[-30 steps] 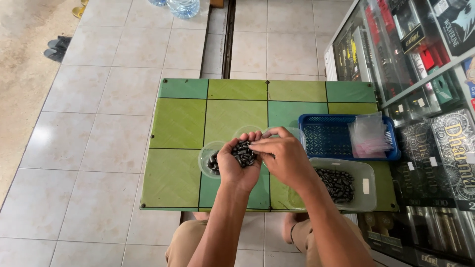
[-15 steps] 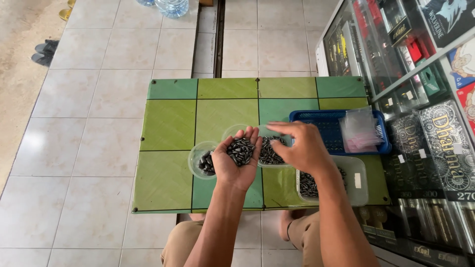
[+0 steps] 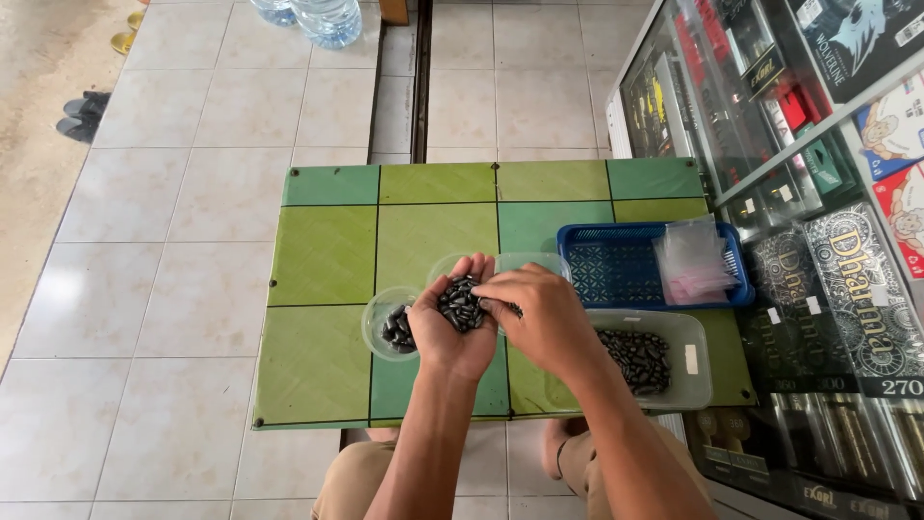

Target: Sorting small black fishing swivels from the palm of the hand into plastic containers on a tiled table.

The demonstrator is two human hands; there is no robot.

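My left hand (image 3: 450, 332) is cupped palm up over the green checked table (image 3: 327, 255) and holds a pile of small dark oval pellets (image 3: 460, 302). My right hand (image 3: 539, 313) has its fingertips at the pile, pinching at the pellets. Under the left hand stands a small round clear cup (image 3: 377, 327) with some pellets in it. A second clear cup (image 3: 445, 266) shows behind my fingers. A clear rectangular tub (image 3: 688, 361) with more dark pellets sits to the right of my right wrist.
A blue plastic basket (image 3: 616, 270) holding small clear plastic bags (image 3: 693, 262) stands at the table's right side. A glass display cabinet (image 3: 818, 193) of packaged goods lines the right. Water bottles (image 3: 327, 17) and sandals (image 3: 82, 104) lie on the tiled floor beyond.
My right hand came back from above the cup on the right to the pile in my left palm. The view shifted slightly.
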